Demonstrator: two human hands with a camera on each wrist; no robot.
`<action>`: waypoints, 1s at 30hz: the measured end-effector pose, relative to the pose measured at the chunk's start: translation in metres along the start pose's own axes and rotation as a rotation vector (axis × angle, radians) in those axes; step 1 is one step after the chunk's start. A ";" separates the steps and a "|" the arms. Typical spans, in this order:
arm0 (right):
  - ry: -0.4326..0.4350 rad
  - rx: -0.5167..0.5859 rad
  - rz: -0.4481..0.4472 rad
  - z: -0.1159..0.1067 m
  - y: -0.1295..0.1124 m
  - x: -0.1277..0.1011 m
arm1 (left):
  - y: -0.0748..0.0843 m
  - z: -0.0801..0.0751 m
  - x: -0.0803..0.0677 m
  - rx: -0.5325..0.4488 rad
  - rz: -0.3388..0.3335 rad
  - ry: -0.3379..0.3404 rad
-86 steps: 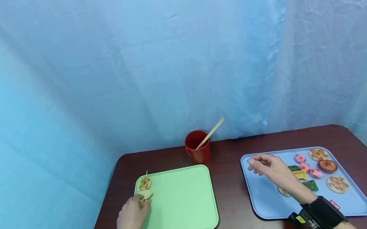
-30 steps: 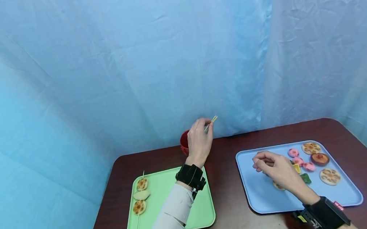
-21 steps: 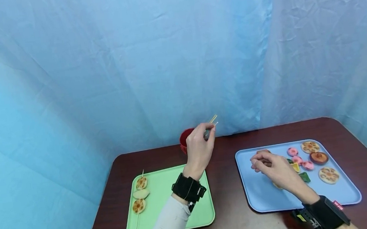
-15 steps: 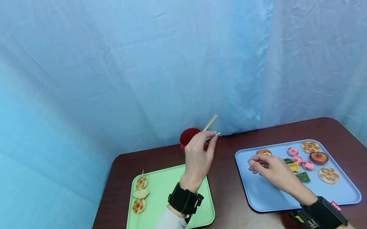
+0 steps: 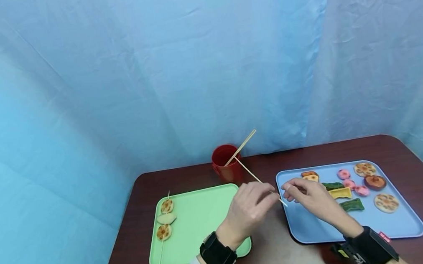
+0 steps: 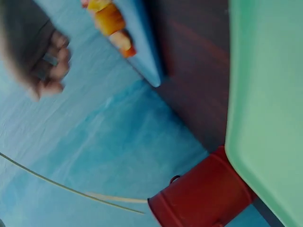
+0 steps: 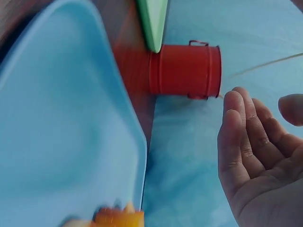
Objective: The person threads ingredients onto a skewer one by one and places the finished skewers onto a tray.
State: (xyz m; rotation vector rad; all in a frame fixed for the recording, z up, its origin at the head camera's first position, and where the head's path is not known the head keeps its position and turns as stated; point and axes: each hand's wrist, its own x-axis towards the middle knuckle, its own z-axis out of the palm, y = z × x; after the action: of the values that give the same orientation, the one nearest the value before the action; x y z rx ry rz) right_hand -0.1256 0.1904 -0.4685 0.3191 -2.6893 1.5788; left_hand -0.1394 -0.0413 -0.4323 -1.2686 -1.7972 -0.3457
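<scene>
My left hand (image 5: 246, 208) pinches a thin bamboo skewer (image 5: 249, 171) between thumb and fingers. The skewer slants down to the right, one end by the red bucket (image 5: 228, 171) and the other poking past my fingertips near the blue tray's left edge. In the left wrist view, the skewer (image 6: 71, 189) runs across the lower left. My right hand (image 5: 311, 198) hovers over the blue tray (image 5: 311, 232), close to that end. Its fingers are loosely bent and hold nothing; the right wrist view shows the palm and spread thumb of this hand (image 7: 260, 151).
More skewers (image 5: 241, 147) lean in the bucket. On the green tray (image 5: 206, 245) lies a loaded skewer with two lotus root slices (image 5: 164, 232) and a pale green piece (image 5: 166, 218). The blue tray bears green strips (image 5: 351, 205), a yellow piece (image 5: 340, 193), pink pieces (image 5: 362, 190) and lotus slices (image 5: 386, 203).
My left hand left the loaded skewer on the green tray, reached to the bucket, drew out a skewer and brought it down right towards my right hand. The right hand barely moved.
</scene>
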 end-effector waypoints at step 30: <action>-0.167 0.532 0.280 0.021 -0.019 0.033 | 0.016 0.013 -0.028 -0.033 0.253 -0.146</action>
State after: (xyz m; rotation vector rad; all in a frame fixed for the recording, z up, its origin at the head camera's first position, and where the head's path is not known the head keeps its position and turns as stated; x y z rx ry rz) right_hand -0.1524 0.1571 -0.4587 0.0747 -2.4584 2.4471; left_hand -0.1298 -0.0432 -0.4662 -1.5591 -1.7302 -0.1443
